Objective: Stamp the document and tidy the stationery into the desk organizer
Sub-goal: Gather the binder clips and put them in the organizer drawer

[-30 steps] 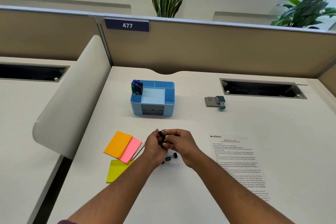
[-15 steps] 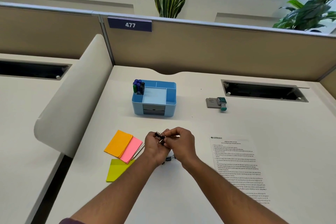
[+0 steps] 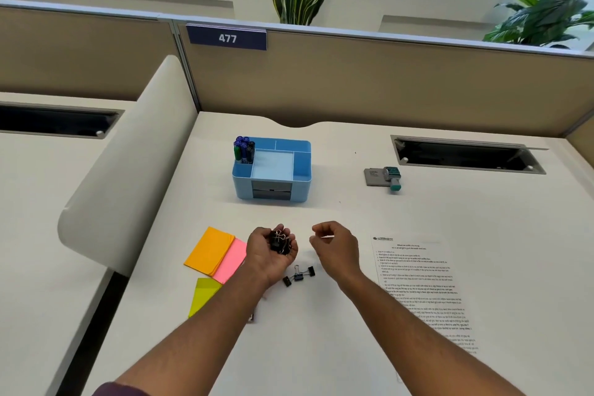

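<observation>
My left hand is cupped palm up round a small heap of black binder clips. My right hand hovers just to its right, fingers loosely curled, holding nothing. Three more binder clips lie on the desk below the hands. The blue desk organizer stands further back, with markers in its left rear slot. A stamp rests beside its grey ink pad at the right. The printed document lies flat on the right.
Orange sticky notes, pink sticky notes and yellow-green sticky notes lie left of my left arm. A curved white divider borders the desk on the left. A cable slot opens at the back right.
My right hand has let go of the clips and drawn away to the right. The left hand now holds the clip heap alone, palm up.
</observation>
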{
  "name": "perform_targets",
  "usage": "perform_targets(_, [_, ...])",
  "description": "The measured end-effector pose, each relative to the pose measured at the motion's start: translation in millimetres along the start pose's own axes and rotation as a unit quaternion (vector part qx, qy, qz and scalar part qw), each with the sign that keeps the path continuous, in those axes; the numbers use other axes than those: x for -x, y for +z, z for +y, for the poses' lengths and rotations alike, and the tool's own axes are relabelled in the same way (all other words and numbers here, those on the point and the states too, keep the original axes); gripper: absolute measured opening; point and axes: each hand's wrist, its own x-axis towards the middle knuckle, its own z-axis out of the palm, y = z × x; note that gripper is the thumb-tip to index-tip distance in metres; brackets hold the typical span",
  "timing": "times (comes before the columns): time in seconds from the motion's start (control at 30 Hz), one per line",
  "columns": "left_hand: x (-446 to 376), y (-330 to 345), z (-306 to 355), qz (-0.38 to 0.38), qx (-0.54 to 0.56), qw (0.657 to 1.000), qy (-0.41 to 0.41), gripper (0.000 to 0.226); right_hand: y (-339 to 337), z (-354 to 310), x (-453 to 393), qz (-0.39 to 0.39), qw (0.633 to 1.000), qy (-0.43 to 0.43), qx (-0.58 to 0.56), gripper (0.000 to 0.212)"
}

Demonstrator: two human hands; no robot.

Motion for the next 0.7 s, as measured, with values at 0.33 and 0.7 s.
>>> perform_targets(0.33, [-2, -15, 28, -0.024, 0.012, 0.999, 0.036, 0.025, 31, 58, 16, -0.211, 0.89, -0.194, 0.355, 0.102])
perform_targets(0.7, [1, -24, 29, -0.014, -0.01, 0.999, 0.034, 0.022, 41, 35, 3, -0.213, 0.882, -0.215, 0.362, 0.049])
